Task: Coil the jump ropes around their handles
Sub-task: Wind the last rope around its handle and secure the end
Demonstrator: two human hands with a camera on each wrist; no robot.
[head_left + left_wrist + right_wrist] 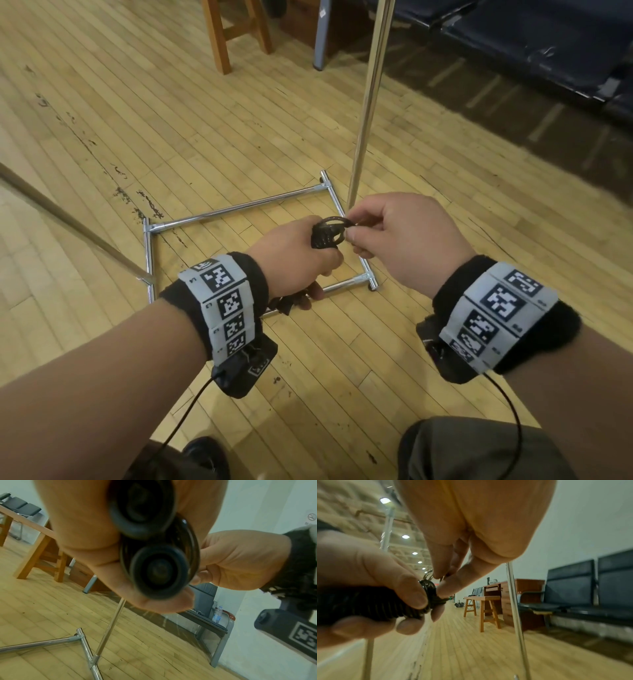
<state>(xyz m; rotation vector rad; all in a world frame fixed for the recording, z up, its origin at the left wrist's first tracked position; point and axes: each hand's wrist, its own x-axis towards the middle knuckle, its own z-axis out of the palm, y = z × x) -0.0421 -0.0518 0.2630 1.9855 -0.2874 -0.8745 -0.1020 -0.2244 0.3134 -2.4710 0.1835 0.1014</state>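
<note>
The fingers (412, 595) of the left hand (294, 257) are curling tightly around the two black handles (159, 570) of the jump rope (376, 604), which are lying side by side in the fist, their round end caps facing the left wrist camera. The dark rope is sitting wound in close turns along the handles, and the bundle is being held in the air in front of the person, above the wooden floor (137, 120). The fingers (453, 582) of the right hand (404, 240) are pinching a loop of the rope (330, 228) at the far end of the handles, thumb and fingertips pressing together just beside the left thumb. Both hands are touching the bundle and are nearly meeting each other.

Both wrists are wearing black bands with white tiles of printed square markers (222, 305), and a small black camera unit with a thin cable (246, 366) is hanging under the left one.

Directly below the hands a chrome tube frame (239, 207) is lying as a rectangle on the floor, with an upright chrome pole (370, 85) rising from its far right side. Farther off, a wooden stool (481, 609) is standing on the floor, a wooden desk (510, 595) is standing behind it, and a row of dark padded seats (590, 588) is lining the pale wall on the right.
</note>
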